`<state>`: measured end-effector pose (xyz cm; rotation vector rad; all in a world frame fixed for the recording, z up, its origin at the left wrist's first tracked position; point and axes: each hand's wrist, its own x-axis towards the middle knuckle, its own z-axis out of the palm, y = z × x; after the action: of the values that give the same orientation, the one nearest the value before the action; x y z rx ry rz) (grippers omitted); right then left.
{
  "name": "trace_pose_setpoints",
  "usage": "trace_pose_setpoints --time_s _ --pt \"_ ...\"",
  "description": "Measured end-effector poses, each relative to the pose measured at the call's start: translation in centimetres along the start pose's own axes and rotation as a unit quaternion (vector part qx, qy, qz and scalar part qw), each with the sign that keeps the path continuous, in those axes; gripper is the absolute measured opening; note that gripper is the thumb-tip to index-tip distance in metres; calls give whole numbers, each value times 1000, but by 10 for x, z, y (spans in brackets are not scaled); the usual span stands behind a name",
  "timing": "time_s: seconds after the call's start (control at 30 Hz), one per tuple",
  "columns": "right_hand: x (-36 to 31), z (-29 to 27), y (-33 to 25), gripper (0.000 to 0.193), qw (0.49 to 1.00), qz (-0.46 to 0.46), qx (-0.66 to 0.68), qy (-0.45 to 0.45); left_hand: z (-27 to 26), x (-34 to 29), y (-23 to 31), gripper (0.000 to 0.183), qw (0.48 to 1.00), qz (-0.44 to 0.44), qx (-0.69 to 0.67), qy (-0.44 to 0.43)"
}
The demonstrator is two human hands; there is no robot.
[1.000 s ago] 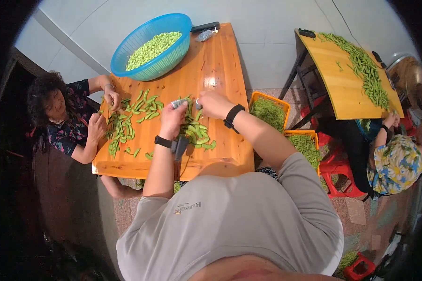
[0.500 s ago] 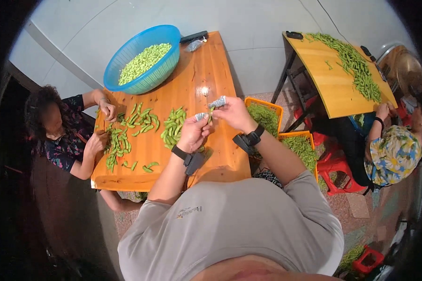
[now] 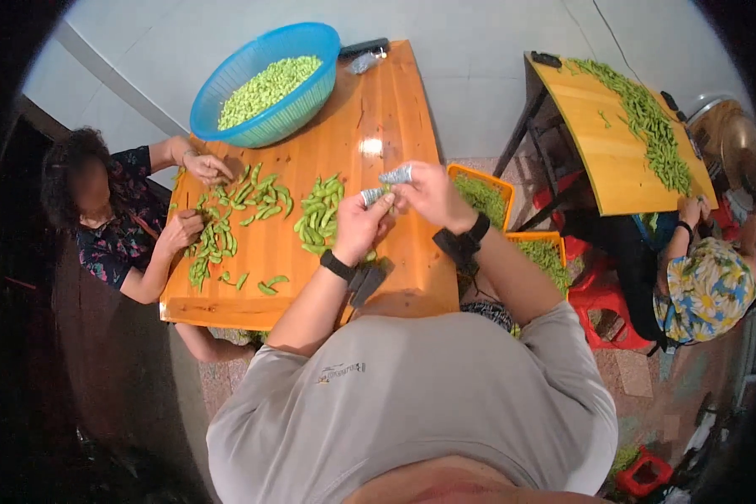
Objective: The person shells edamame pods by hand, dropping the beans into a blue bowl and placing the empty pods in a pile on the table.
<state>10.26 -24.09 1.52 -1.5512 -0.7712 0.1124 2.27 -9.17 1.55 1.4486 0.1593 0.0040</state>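
Note:
Over the wooden table point(image 3: 395, 109), my left hand point(image 3: 361, 227) and my right hand point(image 3: 433, 197) meet, their thumbs and fingertips pinched together on a green soybean pod point(image 3: 386, 190), mostly hidden by the fingers. Silvery wraps cover a digit on each hand. A pile of plump soybean pods point(image 3: 317, 220) lies just left of my left hand. Up and to the left stands a blue plastic basket point(image 3: 328, 80) holding many shelled green beans point(image 3: 269, 91).
At the left edge a person's hands point(image 3: 181, 231) touch more pods point(image 3: 218, 239). Orange crates point(image 3: 512, 206) of pods stand right of the table. Farther right, another person sits at a second table point(image 3: 601, 160) with a long pod heap, near a red stool point(image 3: 601, 307).
My hands have drawn closer together around the pod, which shows less than before. The co-worker's upper hand on the left has shifted right, toward the pods. The whole view has tilted slightly.

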Motion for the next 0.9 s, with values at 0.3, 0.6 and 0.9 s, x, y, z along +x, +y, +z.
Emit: trace_pose_setpoints --time_s 0.3,0.6,0.9 --pt "35 -8 7 14 977 76 -81 -184 -12 5 -2 27 999 -10 -47 -1" --pt "20 25 24 8 993 116 -17 -2 -19 13 -8 17 988 -58 -141 18" --pt "13 36 34 16 989 74 44 120 -36 17 -10 23 954 -135 -265 -30"
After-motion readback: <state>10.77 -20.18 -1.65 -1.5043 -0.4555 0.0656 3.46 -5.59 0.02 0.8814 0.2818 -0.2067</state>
